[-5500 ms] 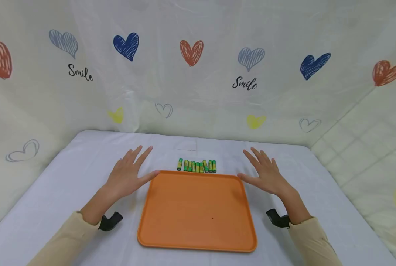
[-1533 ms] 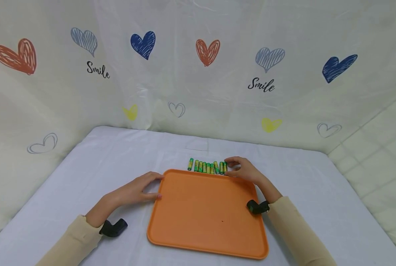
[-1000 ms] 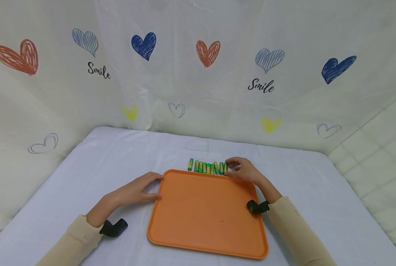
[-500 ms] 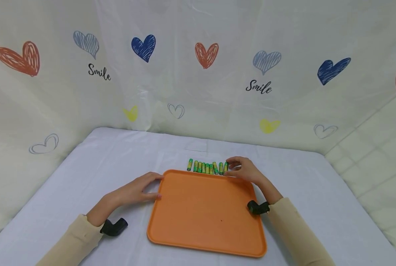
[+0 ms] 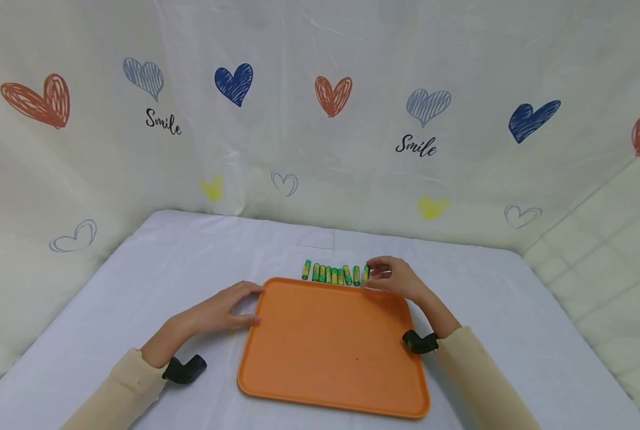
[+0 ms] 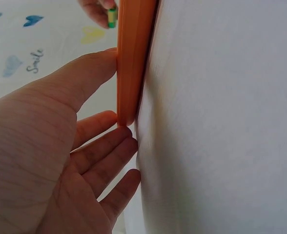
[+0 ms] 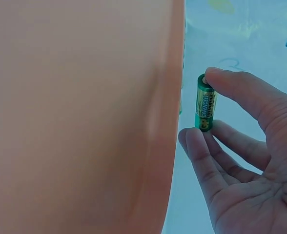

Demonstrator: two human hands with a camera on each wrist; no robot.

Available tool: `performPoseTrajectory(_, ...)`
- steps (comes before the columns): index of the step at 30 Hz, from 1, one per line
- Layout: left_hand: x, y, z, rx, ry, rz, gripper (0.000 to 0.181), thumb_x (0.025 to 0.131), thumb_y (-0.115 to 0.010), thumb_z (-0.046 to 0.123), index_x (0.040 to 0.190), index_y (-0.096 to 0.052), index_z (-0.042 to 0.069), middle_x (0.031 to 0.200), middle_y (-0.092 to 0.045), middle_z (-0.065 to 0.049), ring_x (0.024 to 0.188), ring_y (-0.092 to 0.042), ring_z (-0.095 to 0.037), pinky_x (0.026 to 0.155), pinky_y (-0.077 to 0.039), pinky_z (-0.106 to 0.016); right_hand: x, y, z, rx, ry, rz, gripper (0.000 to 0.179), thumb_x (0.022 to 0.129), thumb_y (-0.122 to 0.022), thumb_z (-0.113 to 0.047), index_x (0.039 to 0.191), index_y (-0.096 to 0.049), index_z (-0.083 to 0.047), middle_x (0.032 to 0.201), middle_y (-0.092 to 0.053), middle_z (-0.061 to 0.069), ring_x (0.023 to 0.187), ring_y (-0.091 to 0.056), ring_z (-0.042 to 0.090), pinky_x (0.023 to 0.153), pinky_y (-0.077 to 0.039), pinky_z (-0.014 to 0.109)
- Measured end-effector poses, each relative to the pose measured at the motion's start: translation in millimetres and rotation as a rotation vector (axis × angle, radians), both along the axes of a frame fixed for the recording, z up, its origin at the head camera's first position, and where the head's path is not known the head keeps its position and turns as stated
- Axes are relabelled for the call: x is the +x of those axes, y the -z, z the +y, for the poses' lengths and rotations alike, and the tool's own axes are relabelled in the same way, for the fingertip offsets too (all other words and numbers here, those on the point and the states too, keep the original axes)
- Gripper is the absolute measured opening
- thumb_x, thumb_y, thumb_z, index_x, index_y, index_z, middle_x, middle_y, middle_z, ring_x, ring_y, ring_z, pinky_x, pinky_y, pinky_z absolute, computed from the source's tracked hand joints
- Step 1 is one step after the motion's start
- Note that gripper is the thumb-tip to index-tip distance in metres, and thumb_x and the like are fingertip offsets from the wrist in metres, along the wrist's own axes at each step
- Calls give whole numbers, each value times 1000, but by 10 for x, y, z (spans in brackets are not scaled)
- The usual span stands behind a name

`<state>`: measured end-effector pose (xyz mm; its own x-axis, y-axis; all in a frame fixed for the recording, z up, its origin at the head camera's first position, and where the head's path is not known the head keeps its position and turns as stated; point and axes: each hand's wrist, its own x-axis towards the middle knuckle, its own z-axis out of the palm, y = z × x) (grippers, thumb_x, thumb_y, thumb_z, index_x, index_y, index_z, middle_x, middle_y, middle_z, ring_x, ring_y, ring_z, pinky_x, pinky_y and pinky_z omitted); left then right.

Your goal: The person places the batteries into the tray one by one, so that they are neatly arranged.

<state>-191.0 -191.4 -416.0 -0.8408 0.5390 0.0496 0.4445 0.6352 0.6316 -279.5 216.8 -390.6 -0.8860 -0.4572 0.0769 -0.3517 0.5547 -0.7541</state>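
In the right wrist view my right hand (image 7: pixel 253 161) pinches a green and gold battery (image 7: pixel 205 103) end to end, thumb on one end and fingertips at the other. In the head view this right hand (image 5: pixel 397 279) is just past the far right part of the orange tray (image 5: pixel 336 346), at the right end of a row of batteries (image 5: pixel 328 275). My left hand (image 5: pixel 218 307) rests its thumb and fingertips against the tray's left edge. The left wrist view shows the left thumb (image 6: pixel 92 70) on the tray's rim (image 6: pixel 131 63), fingers loosely spread.
A white cloth covers the table (image 5: pixel 153 269). Behind it hangs a pale sheet (image 5: pixel 298 36) printed with hearts and words. Black wrist mounts (image 5: pixel 185 369) sit at both cuffs. The batteries lie close along the tray's far rim.
Both hands, raised and spread earlier, have come down: the left to the tray's edge, the right to the rightmost battery. That battery has lately shifted slightly right, away from its neighbour.
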Motion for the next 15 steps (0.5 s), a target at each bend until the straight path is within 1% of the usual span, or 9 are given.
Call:
performPoseTrajectory(4,-3,-1,-1,-2,1,2,65,88,-71,40,139,-48,6,137,-50,-7,130,-45,-26,109,-36,-49,31,-18,-24,-5,-7,2,53,84,-77,-14,128,-56,8,120,-60,23,107,-62,36,94,-51,44)
performPoseTrajectory(9,-1,-13,0,-4,2,1,65,88,-71,40,139,-48,6,137,-50,-7,130,-45,-26,109,-36,-49,46,-33,-49,-11,-40,38,53,85,-76,-12,127,-54,12,122,-59,26,107,-61,38,95,-50,45)
performPoseTrajectory(15,2,-21,2,0,3,-6,65,88,-71,39,139,-48,6,137,-50,-8,130,-45,-26,109,-35,-49,78,-66,-98,-17,-55,51,51,85,-76,-11,125,-56,12,122,-59,27,106,-62,38,95,-50,47)
